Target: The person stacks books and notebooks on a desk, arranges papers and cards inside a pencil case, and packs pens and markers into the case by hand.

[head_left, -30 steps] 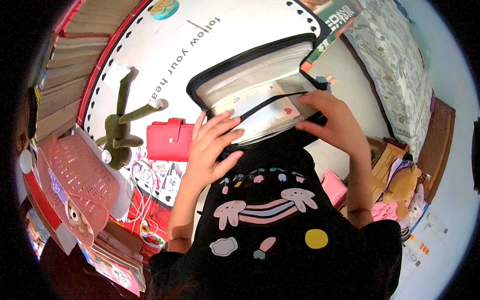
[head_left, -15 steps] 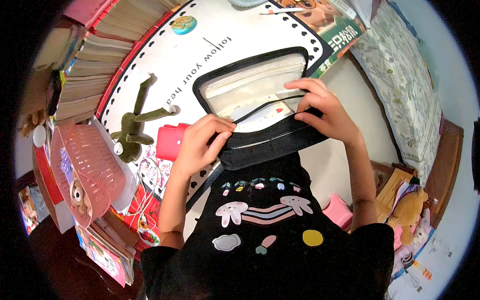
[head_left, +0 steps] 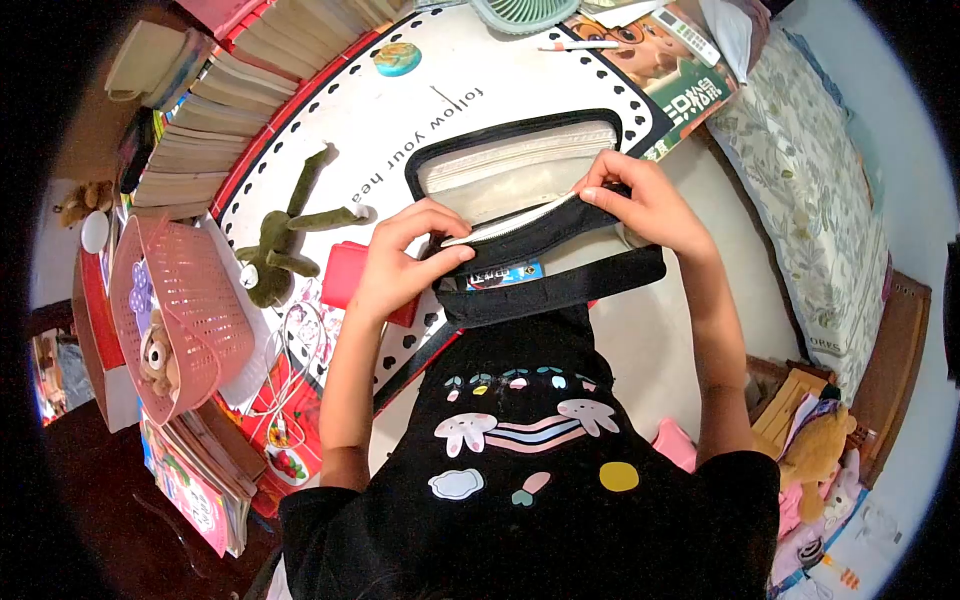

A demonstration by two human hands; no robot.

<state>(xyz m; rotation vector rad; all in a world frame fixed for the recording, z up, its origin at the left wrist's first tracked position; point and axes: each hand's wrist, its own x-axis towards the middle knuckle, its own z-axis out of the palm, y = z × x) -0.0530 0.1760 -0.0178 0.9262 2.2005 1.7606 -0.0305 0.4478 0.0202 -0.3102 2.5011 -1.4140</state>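
A black zippered case stands unfolded in front of my torso, its flap with a pale, see-through lining lying toward the table. My left hand pinches the left end of the case's middle section, by a white zip. At the other end of that zip, my right hand grips the same edge between thumb and fingers. Below the zip, a front compartment gapes, and a small blue printed item shows inside it. The rest of its contents is hidden.
On the white table mat lie a green plush toy, a red wallet-like item and a small globe-patterned ball. A pink basket stands left, books line the back left, and a green basket sits at the back.
Both hands have raised the case's middle section, so the zip now shows and the front compartment gapes with the blue item visible. The printed card seen inside earlier is now covered. The view has shifted slightly.
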